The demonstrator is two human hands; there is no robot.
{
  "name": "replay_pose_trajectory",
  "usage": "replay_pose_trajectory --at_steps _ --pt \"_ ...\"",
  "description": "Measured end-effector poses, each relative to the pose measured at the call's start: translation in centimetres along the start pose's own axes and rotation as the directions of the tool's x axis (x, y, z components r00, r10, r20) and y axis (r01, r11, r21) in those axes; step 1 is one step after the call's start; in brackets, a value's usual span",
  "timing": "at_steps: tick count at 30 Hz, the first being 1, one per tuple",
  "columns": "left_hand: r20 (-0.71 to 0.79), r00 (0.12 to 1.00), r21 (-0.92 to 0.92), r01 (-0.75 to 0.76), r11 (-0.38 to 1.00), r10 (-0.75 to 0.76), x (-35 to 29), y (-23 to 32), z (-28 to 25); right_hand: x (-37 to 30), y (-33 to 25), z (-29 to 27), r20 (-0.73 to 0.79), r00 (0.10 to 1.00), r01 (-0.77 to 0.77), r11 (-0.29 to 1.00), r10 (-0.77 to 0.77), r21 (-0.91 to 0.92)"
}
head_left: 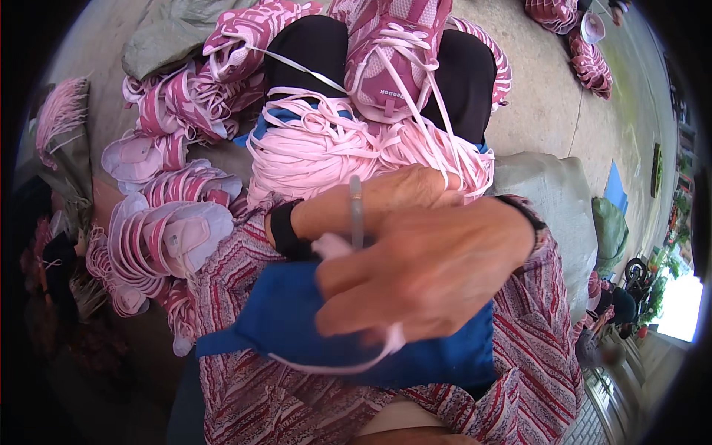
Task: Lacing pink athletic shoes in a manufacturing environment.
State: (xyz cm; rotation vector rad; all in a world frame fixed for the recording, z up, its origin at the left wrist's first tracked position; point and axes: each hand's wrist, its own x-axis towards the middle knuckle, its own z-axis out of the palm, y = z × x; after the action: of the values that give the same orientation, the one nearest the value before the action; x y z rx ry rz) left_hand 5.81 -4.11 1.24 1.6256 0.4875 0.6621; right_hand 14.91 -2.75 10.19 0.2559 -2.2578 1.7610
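My right hand (pixel 423 271), slightly blurred, comes in from the right with its fingers bent closed on a pink shoelace (pixel 391 343). One length of the lace curves below the fingers over a blue apron (pixel 274 311). Behind it, my left hand (pixel 411 187), with a pale bracelet on the wrist, lies at the near side of a heap of pink shoelaces (pixel 311 148). My right hand and wrist partly cover it, and its fingertips are hidden. A pink mesh shoe upper (pixel 393 63), loosely laced, rests between my knees beyond the heap, its lace ends trailing toward me.
Stacks of pink-and-white shoe uppers (pixel 167 237) line the floor at my left. A grey-green sack (pixel 170 41) lies at the far left and a pale sack (pixel 549 215) at my right. More uppers (pixel 589 67) lie at the far right. Bundled laces (pixel 63 111) hang at the left edge.
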Motion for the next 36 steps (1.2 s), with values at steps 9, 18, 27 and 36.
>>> replay_pose_trajectory --at_steps 9,18,27,36 --pt "0.193 0.978 0.211 -0.118 0.97 0.077 -1.4 1.3 -1.5 -10.6 -2.5 -3.4 -0.496 0.296 -0.875 0.44 0.817 0.203" --pt "0.263 0.958 0.294 -0.189 0.937 0.111 -4.3 1.5 -1.6 -6.6 7.6 -0.5 -0.39 0.443 0.135 0.37 0.807 0.919" --pt "0.332 0.938 0.231 0.017 0.973 -0.095 -4.8 2.6 -2.0 -2.8 7.8 -0.9 -0.372 0.606 -0.022 0.483 0.703 0.876" --pt "-0.495 0.776 -0.187 0.344 0.92 -0.391 -2.3 -0.1 -7.1 -7.4 3.4 -2.8 -0.384 0.457 -0.598 0.597 0.802 0.535"
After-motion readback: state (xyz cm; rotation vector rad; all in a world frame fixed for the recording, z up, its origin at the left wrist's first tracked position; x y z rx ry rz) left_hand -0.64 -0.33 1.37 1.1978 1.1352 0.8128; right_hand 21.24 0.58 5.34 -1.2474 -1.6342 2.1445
